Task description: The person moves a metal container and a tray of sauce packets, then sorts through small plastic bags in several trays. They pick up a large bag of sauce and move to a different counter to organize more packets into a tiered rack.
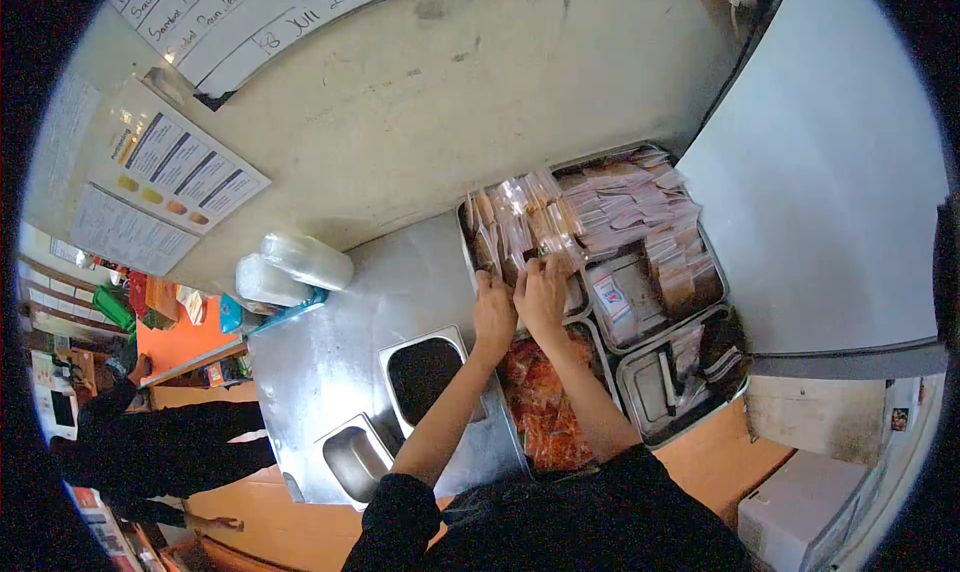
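Observation:
My left hand (494,312) and my right hand (541,297) are side by side at the near edge of a metal tray (463,222). The fingers of both are closed in a pinch on a small clear plastic sachet, mostly hidden by the fingers. Beyond them, rows of filled plastic sachets (525,212) stand packed in the tray. Beneath my forearms lies a tray of red-orange sachets (543,402). To the right, another tray holds pale sachets (630,207) and a white packet with a printed label (614,307).
A metal pan with dark contents (425,377) and a smaller metal pan (355,460) stand left on the steel table (300,362). Rolls of clear plastic bags (305,262) lie near the wall. A tray with dark items (655,392) is at right. Another person (170,442) stands far left.

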The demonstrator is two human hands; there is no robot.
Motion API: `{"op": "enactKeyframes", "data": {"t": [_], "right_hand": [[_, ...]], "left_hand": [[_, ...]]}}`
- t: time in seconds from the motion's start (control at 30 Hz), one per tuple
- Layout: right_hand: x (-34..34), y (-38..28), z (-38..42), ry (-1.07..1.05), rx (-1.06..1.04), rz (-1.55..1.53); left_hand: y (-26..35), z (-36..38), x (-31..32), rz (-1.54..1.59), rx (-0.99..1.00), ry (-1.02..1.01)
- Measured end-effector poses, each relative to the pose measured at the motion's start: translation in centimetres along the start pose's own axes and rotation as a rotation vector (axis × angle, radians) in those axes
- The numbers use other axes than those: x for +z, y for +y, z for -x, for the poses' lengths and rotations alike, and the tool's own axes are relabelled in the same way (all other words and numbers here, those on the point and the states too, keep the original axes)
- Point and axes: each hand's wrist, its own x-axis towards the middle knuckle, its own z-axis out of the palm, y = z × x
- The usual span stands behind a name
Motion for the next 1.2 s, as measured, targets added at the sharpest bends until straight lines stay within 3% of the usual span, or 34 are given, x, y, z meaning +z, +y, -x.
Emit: {"op": "enactKeyframes", "data": {"t": [0.03,0.1,0.17,0.33,0.43,0.5,0.53,0.6,0.73,0.77,0.8,1.13,1.2], "right_hand": [[0.1,-0.3,-0.1,-0.002,0.000,-0.001],[0.9,-0.4,0.0,-0.103,0.199,-0.138],[1.0,-0.4,-0.2,-0.123,0.221,-0.127],[-0.3,0.0,-1.5,-0.258,0.259,-0.108],[-0.5,1.6,-1.1,-0.209,0.129,-0.216],[-1.6,2.0,-0.9,0.036,0.091,-0.102],[-1.8,2.4,-1.1,0.198,0.040,-0.042],[-2.9,2.3,-1.2,0.104,0.078,0.069],[-3.1,2.0,-2.3,-0.085,0.223,0.208],[-2.9,2.2,-2.3,-0.080,0.214,0.208],[-2.4,2.5,-2.0,-0.054,0.196,0.215],[-2.3,4.0,-1.4,0.263,0.143,0.046],[-1.7,5.1,-1.8,0.147,0.171,-0.052]], "left_hand": [[-0.2,0.3,0.3,0.109,0.014,0.048],[0.4,0.6,0.2,0.221,0.023,0.099],[1.3,0.8,0.6,0.238,-0.071,0.094],[1.6,1.2,1.8,0.376,-0.025,0.151],[0.1,0.9,2.8,0.378,0.082,0.211],[0.5,1.0,2.0,0.363,0.132,0.239],[0.8,1.3,1.7,0.449,0.015,0.176],[0.9,1.7,2.0,0.539,-0.105,0.116],[0.8,1.7,4.0,0.462,0.023,0.213],[0.8,1.8,4.6,0.366,0.057,0.245],[0.9,1.8,5.1,0.438,-0.050,0.207],[2.1,1.1,4.5,0.436,0.010,0.156],[1.9,0.7,5.3,0.491,-0.034,0.100]]}}
